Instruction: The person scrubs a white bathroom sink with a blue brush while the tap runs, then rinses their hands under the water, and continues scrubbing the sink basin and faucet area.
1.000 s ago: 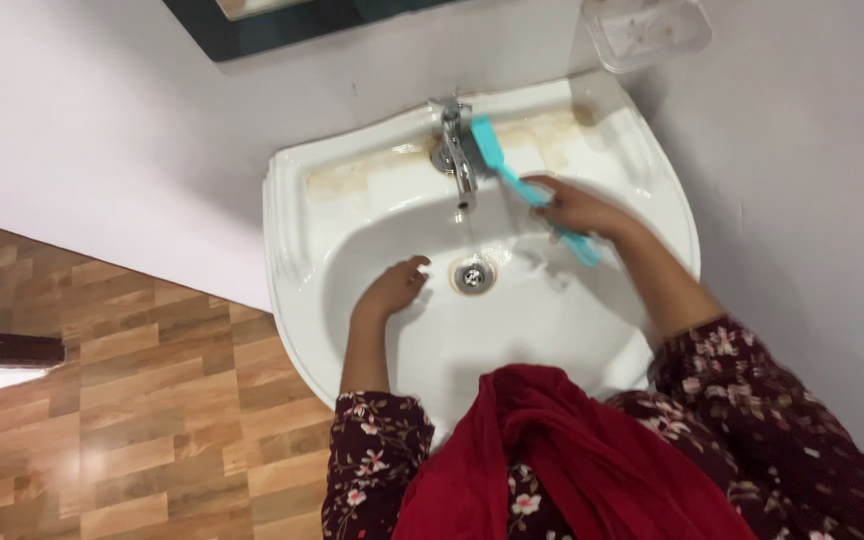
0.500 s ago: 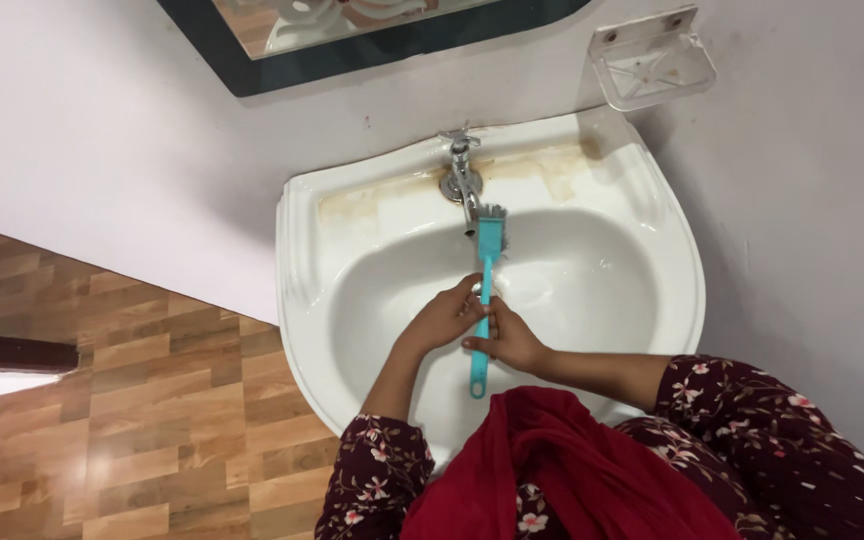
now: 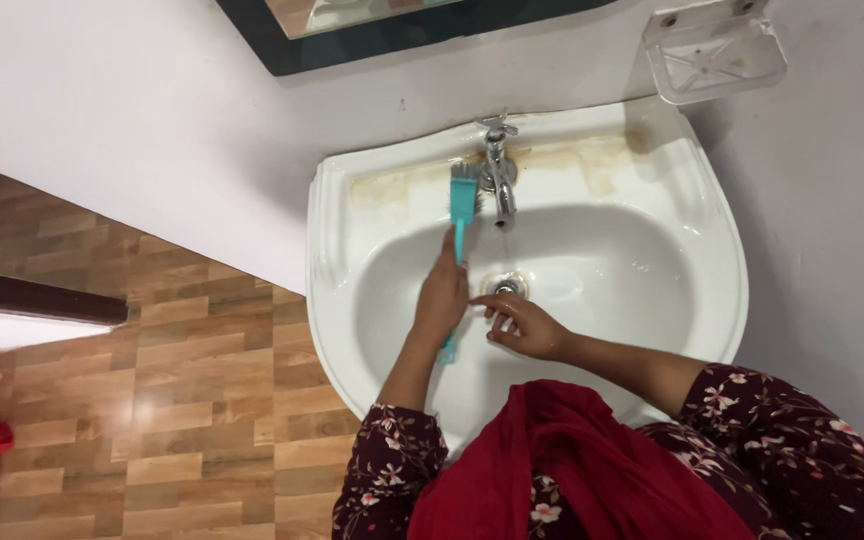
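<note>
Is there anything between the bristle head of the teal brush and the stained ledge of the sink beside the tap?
Nothing visible. The left hand grips the teal plastic brush, whose bristle head is at the stained ledge of the white ceramic sink, just left of the chrome tap.

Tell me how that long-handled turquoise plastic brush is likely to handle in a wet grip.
The turquoise plastic brush stays straight in the left hand, so it is probably stiff. Its thin handle suggests it is light. Over the white ceramic sink, it may be slippery.

White sink (image 3: pixel 352 215), chrome tap (image 3: pixel 499 175) atop.
</note>
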